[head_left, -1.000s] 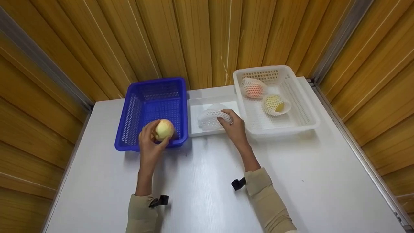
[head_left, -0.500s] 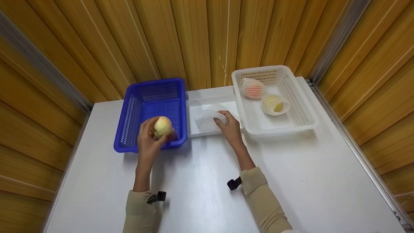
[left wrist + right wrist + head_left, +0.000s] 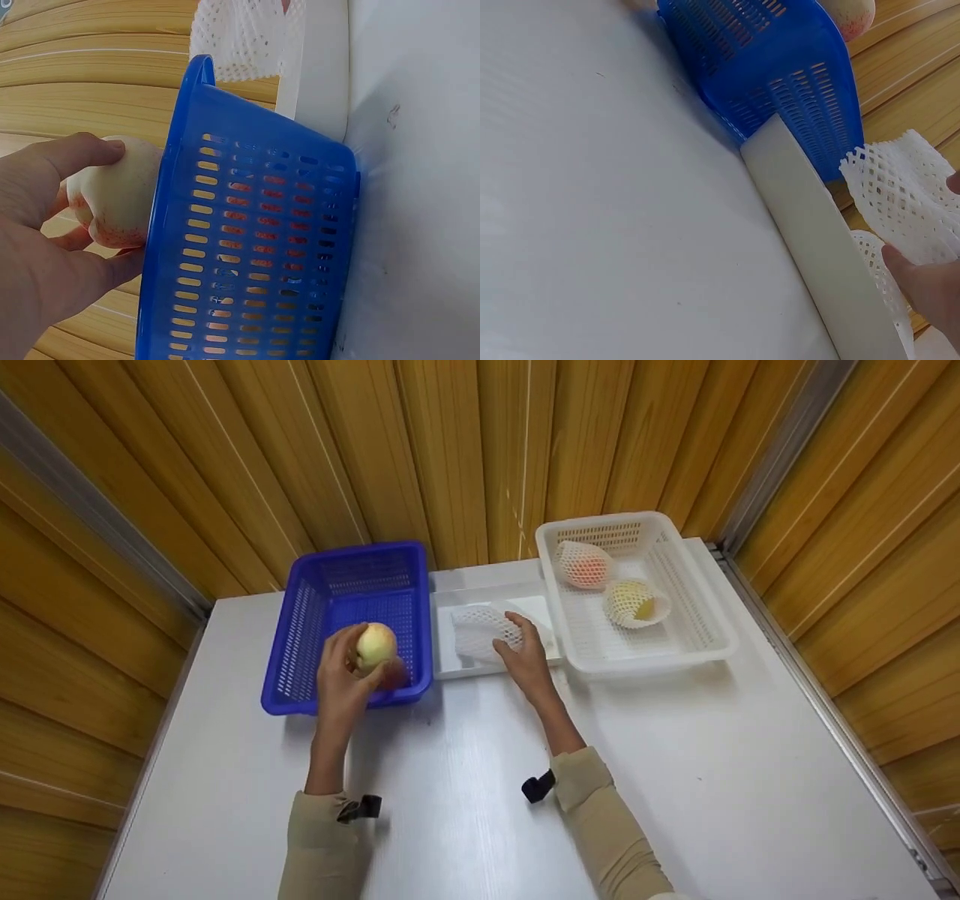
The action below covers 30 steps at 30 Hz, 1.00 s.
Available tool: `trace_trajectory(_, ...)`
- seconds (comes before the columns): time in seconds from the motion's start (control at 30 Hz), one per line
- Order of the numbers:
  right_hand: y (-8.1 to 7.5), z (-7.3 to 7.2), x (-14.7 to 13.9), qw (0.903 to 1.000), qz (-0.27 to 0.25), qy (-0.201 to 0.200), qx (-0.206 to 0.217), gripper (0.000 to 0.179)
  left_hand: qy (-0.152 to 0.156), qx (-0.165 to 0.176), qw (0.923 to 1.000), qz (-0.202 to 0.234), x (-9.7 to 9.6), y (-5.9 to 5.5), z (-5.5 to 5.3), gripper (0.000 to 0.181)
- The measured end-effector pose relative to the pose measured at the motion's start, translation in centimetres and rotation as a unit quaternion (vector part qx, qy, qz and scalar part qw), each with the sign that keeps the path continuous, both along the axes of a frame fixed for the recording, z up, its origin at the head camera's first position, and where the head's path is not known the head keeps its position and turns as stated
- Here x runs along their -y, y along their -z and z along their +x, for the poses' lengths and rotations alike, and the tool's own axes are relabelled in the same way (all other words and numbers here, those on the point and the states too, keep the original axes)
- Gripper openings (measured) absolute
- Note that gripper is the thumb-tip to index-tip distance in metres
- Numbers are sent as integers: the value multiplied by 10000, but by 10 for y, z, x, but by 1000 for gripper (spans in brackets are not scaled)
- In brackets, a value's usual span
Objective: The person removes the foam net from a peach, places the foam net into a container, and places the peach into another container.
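Note:
My left hand (image 3: 345,671) grips a pale yellow peach (image 3: 377,643) with a pink blush, above the near side of the blue basket (image 3: 296,585). In the left wrist view the peach (image 3: 124,187) shows a cleft and sits at the basket's rim. A redder fruit (image 3: 395,673) lies in the basket beneath it, partly hidden. My right hand (image 3: 529,660) pinches a white foam fruit net (image 3: 480,631) over the shallow white tray (image 3: 480,670). In the right wrist view this net (image 3: 904,191) hangs above the tray wall, with another foam net (image 3: 877,266) behind.
At the right stands a white basket (image 3: 652,661) holding a reddish fruit (image 3: 585,566) and a yellow fruit (image 3: 631,604), each in a foam net. The tray sits between both baskets on a white table (image 3: 450,810). Wood-look panels (image 3: 450,457) close off the back and sides.
My left hand has raised the peach slightly, uncovering more of the redder fruit below. My right hand has shifted a little left, and the foam net it pinches has turned and spread wider.

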State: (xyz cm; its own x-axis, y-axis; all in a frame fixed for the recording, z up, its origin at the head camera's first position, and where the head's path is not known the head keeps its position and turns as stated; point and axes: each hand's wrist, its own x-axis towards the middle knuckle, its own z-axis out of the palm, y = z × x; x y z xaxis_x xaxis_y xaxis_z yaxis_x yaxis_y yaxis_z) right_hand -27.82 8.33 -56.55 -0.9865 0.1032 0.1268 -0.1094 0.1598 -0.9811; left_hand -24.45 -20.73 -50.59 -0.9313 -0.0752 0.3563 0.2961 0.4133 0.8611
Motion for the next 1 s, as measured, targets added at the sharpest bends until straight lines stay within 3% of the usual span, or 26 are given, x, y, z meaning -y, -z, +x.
trace_trajectory(0.13,2,1,1,10000,-61,-34,-37,51,41,-69,10000,57,0,-2,-2,65)
trace_trajectory(0.37,5,0,3,9988,-239,392,-180,34,25,8,10000,-53,0,-6,-7,64)
trace_trajectory(0.7,5,-7,8,9975,141,682,155,39,12,-36,9995,-322,0,-9,-13,62)
trace_trajectory(1.0,4,-5,14,9967,317,750,-7,46,177,-194,9990,-366,1,-7,-20,61)
